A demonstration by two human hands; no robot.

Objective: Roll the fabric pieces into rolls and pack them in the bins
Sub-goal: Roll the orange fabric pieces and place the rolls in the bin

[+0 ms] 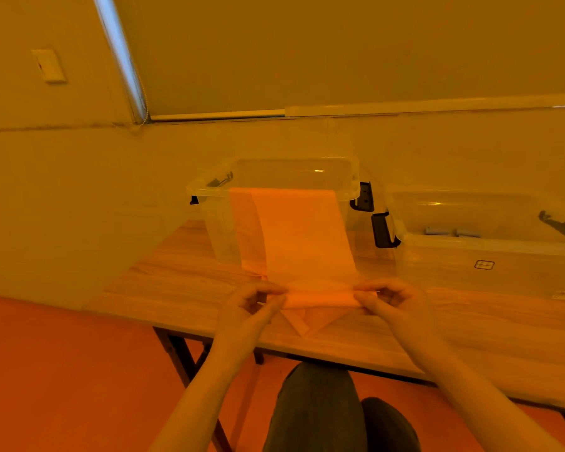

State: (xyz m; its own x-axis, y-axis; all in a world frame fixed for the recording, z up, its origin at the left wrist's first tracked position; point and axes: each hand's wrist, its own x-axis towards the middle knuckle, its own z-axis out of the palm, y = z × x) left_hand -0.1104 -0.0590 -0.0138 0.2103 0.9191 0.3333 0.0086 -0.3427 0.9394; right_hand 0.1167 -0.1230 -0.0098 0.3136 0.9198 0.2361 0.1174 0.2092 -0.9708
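A long orange fabric strip [302, 233] hangs from the rim of a clear plastic bin [209, 190] down onto the wooden table [177, 288]. Its near end is rolled into a short roll [320, 296] just above the table. My left hand [252, 303] pinches the roll's left end and my right hand [390, 296] pinches its right end. A loose folded corner of fabric lies under the roll. A second clear bin [483, 256] stands to the right, with two small grey rolls [452, 232] inside.
Both bins have black latch handles [382, 230] between them. The table's front edge runs just below my hands, with folding metal legs [177, 357] at the left. A wall stands close behind the bins. My knees show under the table.
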